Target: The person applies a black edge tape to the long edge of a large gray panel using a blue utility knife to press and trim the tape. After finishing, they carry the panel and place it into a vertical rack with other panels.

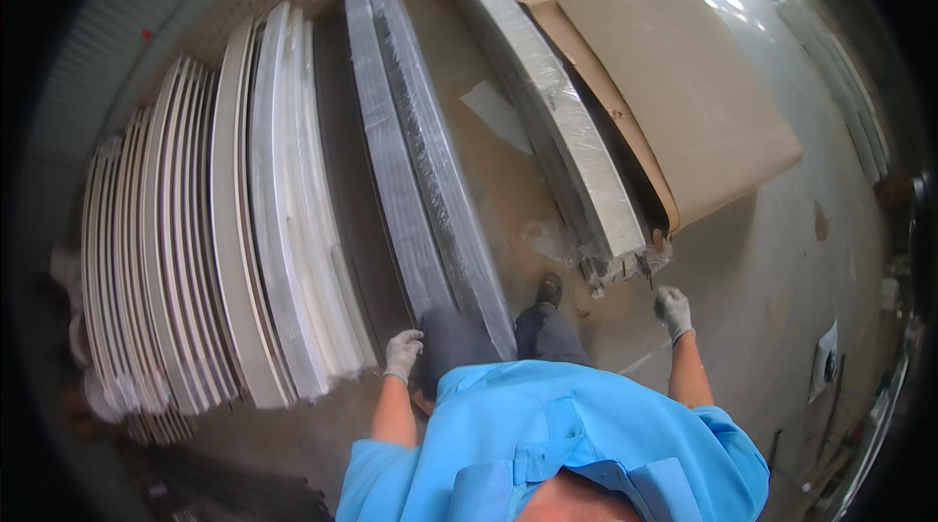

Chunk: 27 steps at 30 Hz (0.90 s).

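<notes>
My left hand [402,354], in a pale work glove, hangs beside my dark trouser leg with its fingers curled. It is close to the near end of a long grey plastic-wrapped bundle [396,146]; whether it touches anything there is unclear. My right hand [673,313], also gloved, is closed like a fist. It sits just off the near end of a pale film-wrapped bundle [576,131], where a thin dark piece [652,280] sticks out above the fingers. What the fist holds, if anything, is too small to make out.
Several stacks of long pale panels [293,209] lie at the left. A large brown sheet [674,83] covers something at the right of the wrapped bundle. A white scrap [496,115] lies on the floor between bundles. Long dark pieces [234,488] lie at lower left.
</notes>
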{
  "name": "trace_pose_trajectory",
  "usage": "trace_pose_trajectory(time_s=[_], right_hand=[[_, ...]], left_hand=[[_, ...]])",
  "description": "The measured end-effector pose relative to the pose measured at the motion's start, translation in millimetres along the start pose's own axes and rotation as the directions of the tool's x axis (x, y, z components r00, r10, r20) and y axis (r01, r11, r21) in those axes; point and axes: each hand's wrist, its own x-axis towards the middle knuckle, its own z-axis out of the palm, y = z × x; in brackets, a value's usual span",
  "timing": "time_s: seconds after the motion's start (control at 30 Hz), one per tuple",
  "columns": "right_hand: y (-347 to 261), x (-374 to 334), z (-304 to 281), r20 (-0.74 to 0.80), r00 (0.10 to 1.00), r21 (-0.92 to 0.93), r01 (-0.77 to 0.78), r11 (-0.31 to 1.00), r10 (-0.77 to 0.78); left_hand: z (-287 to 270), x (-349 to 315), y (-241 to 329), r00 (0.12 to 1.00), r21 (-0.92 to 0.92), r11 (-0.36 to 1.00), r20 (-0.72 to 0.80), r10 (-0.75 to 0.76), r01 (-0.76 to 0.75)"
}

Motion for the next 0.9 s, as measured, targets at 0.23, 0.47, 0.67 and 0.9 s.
trace_pose_trajectory(time_s=[0.23, 0.47, 0.67, 0.9], right_hand=[[-88.2, 62.7, 14.0, 0.087, 0.983, 0.025, 0.160, 0.987, -0.162], [-33.9, 53.5, 30.5, 0.220, 0.949, -0.111, -0.205, 0.972, 0.225], [-84.7, 120.5, 53.6, 0.219, 0.969, -0.162, -0.083, 0.983, 0.118], [-285.4, 270.5, 160.2, 0.202, 0.951, 0.127, -0.263, 0.956, 0.235]], left_hand=[[19.2, -30.1, 47.7, 0.949, -0.386, 0.895, -0.123, -0.290, 0.224], [70.9, 30.3, 140.7, 0.991, -0.146, 0.981, 0.059, -0.124, 0.131], [90.4, 174.6, 251.3, 0.990, -0.113, 0.991, 0.134, -0.055, 0.070], [40.9, 318.0, 397.2, 0.984, -0.270, 0.946, 0.083, -0.161, 0.177]])
